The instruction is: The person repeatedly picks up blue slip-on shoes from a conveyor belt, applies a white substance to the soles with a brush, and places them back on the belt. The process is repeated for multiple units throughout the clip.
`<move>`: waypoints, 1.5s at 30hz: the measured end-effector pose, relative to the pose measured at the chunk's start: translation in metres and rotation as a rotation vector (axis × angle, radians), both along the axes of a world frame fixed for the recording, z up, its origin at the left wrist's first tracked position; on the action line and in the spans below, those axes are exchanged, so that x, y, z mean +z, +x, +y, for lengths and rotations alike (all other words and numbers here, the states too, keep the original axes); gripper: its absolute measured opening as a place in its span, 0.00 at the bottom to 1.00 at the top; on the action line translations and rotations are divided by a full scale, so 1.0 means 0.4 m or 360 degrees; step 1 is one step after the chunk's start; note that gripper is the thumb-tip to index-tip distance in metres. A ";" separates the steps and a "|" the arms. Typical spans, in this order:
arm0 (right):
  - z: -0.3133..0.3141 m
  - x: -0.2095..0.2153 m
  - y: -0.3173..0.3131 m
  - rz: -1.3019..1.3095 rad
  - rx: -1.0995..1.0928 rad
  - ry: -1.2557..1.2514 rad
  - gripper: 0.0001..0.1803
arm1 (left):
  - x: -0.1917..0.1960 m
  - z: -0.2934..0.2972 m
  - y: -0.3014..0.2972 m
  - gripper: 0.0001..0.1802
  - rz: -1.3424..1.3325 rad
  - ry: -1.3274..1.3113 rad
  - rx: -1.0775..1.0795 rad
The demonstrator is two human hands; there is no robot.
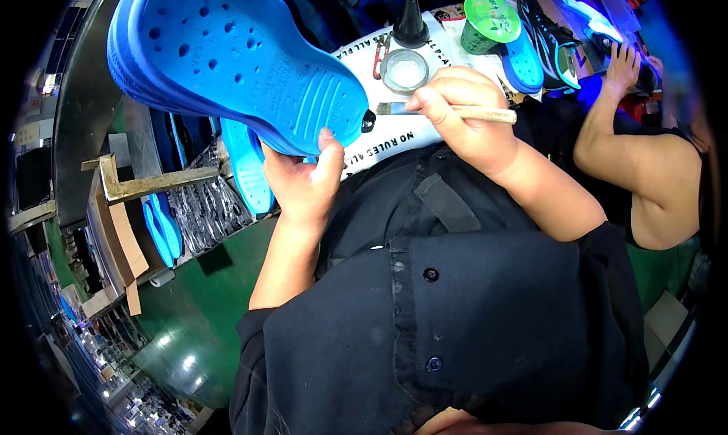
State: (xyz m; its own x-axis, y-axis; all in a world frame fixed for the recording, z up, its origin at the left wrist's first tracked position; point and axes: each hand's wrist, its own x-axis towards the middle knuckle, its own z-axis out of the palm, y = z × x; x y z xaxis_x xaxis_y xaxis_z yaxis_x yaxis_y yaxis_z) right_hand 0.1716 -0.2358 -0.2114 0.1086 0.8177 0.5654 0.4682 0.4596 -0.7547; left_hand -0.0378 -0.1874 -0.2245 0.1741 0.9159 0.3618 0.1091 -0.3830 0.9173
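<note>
My left hand (299, 179) grips a large blue foam shoe sole (250, 64) near its narrow heel end, thumb on the upper face. Small holes dot this face, and its left rim shows layered edges. A small black piece (368, 121) sits at the heel tip. Closed round a wooden-handled brush (485, 114), my right hand (472, 120) points the bristles left, close beside the black piece; whether they touch I cannot tell. Just beyond the brush stands a small round dish (405, 71) with pale, clear-looking contents.
White printed sheeting (432, 136) covers the work surface. A black cone (410, 22), red-handled snips (381, 58), a green lidded cup (489, 29), another blue sole (523, 65) and a black shoe (547, 45) stand around. A co-worker's hand (623, 67) works at right. A wooden rack (163, 181) stands at left.
</note>
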 end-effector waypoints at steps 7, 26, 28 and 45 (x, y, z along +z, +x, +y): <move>0.004 -0.012 -0.007 -0.0188 0.0150 0.0184 0.08 | -0.021 -0.008 -0.006 0.25 0.0015 0.0065 0.0064; -0.001 -0.013 -0.017 -0.0151 0.0057 0.0221 0.10 | -0.043 0.005 0.000 0.15 0.0096 0.0684 0.0048; 0.001 -0.002 -0.028 -0.0059 0.0099 0.0184 0.11 | -0.030 0.001 0.003 0.12 0.0113 0.0623 0.0008; -0.094 -0.037 0.129 0.0009 -0.0336 -0.0054 0.13 | 0.271 0.033 0.008 0.40 -0.0396 -0.0772 -0.0886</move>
